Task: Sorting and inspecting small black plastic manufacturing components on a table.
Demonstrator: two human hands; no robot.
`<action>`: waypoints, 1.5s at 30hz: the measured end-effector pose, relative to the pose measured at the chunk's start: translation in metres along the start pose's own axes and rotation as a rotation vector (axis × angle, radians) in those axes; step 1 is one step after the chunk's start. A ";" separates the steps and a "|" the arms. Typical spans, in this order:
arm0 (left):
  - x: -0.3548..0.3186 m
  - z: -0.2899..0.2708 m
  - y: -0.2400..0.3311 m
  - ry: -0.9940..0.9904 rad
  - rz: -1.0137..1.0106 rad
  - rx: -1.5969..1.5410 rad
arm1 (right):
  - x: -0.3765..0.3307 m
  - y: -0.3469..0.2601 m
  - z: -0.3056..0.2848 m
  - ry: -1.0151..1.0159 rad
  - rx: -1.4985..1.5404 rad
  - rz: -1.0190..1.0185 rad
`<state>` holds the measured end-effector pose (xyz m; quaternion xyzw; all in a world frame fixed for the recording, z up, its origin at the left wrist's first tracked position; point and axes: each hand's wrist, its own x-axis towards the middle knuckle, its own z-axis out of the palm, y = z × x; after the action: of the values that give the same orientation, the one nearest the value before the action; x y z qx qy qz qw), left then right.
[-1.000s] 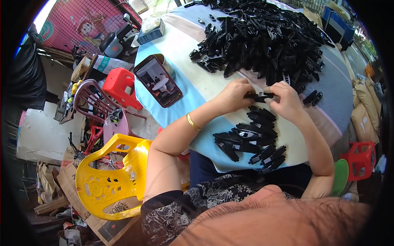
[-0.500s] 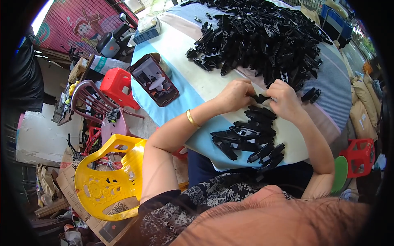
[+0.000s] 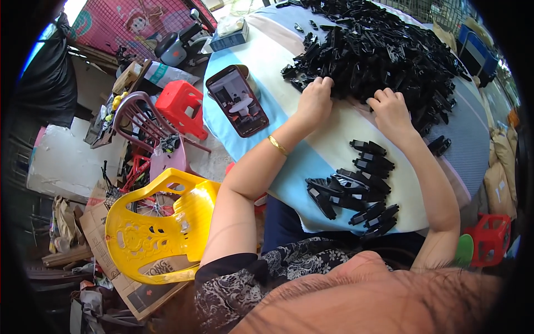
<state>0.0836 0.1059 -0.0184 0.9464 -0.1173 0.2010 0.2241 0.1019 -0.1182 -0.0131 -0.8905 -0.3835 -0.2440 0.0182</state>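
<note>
A big heap of black plastic parts (image 3: 384, 53) covers the far side of the round table. My left hand (image 3: 317, 103), a gold bangle on its wrist, is at the heap's near left edge. Its fingers are bent together, and what they hold, if anything, is hidden. At the heap's near edge, further right, my right hand (image 3: 392, 114) has its fingers bent and somewhat apart, with nothing visible in them. Closer to me lies a smaller group of black plastic parts (image 3: 361, 186), some lined up side by side in a short column.
A smartphone (image 3: 238, 101) leans against a round holder on the table's left, with a box (image 3: 230, 38) behind it. A yellow plastic chair (image 3: 161, 234) and a red stool (image 3: 181, 108) stand left of the table. Another red stool (image 3: 490, 239) is at the right.
Both hands have left the near column, where they met over a black part, and moved apart and away toward the heap. That part now lies atop the column. The view has shifted slightly.
</note>
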 end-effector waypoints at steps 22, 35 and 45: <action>-0.029 0.002 0.042 -0.257 0.138 -0.435 | -0.041 -0.012 -0.020 0.264 0.402 0.014; -0.027 0.001 0.040 -0.311 0.179 -0.420 | -0.046 -0.020 -0.035 0.098 0.536 0.020; -0.032 0.001 0.042 -0.314 0.133 -0.442 | -0.046 -0.017 -0.042 -0.002 0.613 0.028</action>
<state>0.0425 0.0733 -0.0170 0.8843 -0.2533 0.0358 0.3906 0.0452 -0.1466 0.0004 -0.8489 -0.4272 -0.1156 0.2890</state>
